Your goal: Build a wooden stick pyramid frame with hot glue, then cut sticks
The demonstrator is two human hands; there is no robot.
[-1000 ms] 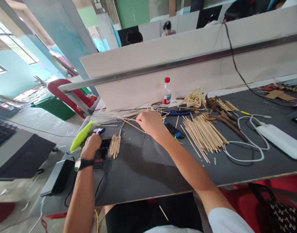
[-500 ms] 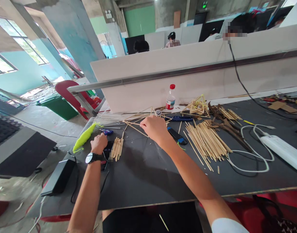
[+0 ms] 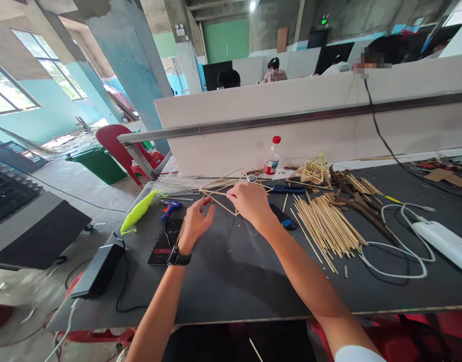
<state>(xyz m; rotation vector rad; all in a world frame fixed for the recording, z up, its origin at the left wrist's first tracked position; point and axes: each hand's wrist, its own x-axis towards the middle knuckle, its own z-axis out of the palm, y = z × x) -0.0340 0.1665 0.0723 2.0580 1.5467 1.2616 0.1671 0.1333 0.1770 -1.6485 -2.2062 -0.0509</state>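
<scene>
My right hand point(image 3: 249, 201) is closed on a frame of thin wooden sticks point(image 3: 226, 206), pinching it near its middle above the desk. Some of the frame is hidden behind my fingers. My left hand point(image 3: 198, 221), with a watch at the wrist, hovers just left of the frame, its thumb and fingers apart and nothing visible in them. Beneath that hand a small bundle of sticks point(image 3: 182, 229) is mostly covered. Left of it lie a blue glue gun point(image 3: 172, 208) and a phone point(image 3: 163, 247) with its screen lit.
A large pile of sticks point(image 3: 327, 226) lies right of my arm, near a blue-black tool point(image 3: 283, 217). A bottle point(image 3: 271, 157) stands by the partition point(image 3: 223, 153). A white power strip point(image 3: 444, 241) with a looped cable, a yellow-green fuzzy item point(image 3: 140, 212) and a black adapter point(image 3: 98, 271) flank the workspace.
My left hand has left the glue gun and moved right, close to the stick frame, with its fingers opening. My right hand keeps hold of the frame. The camera view has shifted slightly.
</scene>
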